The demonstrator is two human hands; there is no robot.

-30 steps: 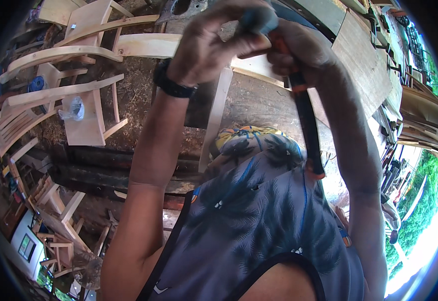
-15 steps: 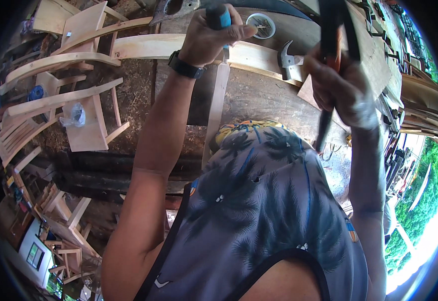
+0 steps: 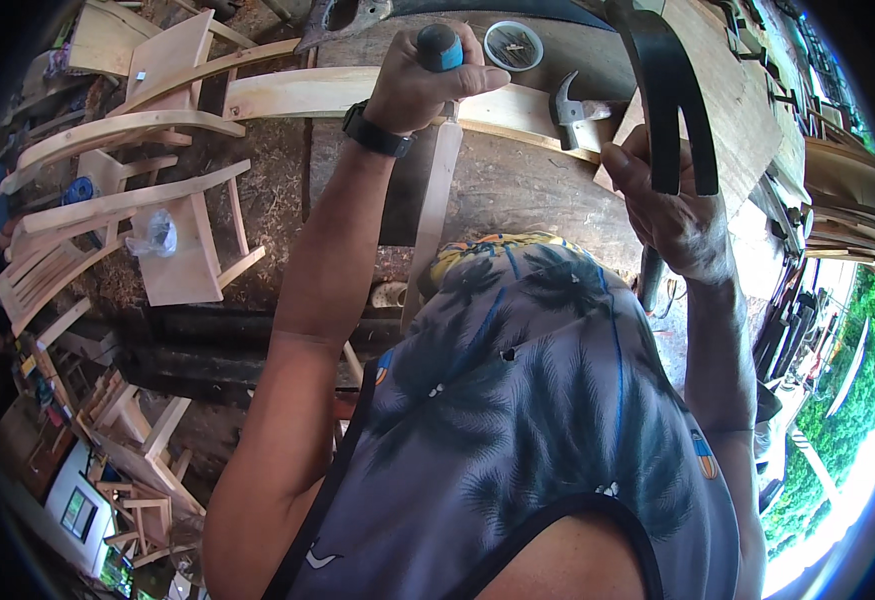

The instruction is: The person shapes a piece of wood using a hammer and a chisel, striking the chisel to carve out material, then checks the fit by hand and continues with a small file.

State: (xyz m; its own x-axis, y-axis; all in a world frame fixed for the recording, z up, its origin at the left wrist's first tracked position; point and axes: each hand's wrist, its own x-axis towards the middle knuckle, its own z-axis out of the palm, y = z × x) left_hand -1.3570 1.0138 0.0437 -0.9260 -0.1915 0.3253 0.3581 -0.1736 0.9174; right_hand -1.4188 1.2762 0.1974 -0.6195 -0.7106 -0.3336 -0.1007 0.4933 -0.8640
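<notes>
My left hand (image 3: pixel 404 90), with a dark watch on its wrist, is wrapped round the blue handle of a chisel (image 3: pixel 440 48). Its short visible blade points down at the pale wood where a narrow wooden strip (image 3: pixel 436 180) meets a curved plank (image 3: pixel 302 93); whether the edge touches is unclear. On the right, my right hand (image 3: pixel 672 220) grips a black claw hammer (image 3: pixel 649 60), its head held up close to the view and its dark handle showing below the fist. A second, silver claw hammer (image 3: pixel 569 112) lies on the plank between my hands.
A white bowl (image 3: pixel 513 46) of nails stands beyond the plank, near a handsaw (image 3: pixel 352 14). At the right lies a wooden sheet (image 3: pixel 702 100). Unfinished wooden chairs (image 3: pixel 172 250) crowd the left side, and wood shavings (image 3: pixel 272 185) litter the surface there.
The hammer in my right hand has risen toward the view, and its head is now sharp rather than motion-blurred. My left hand and the chisel have barely moved.
</notes>
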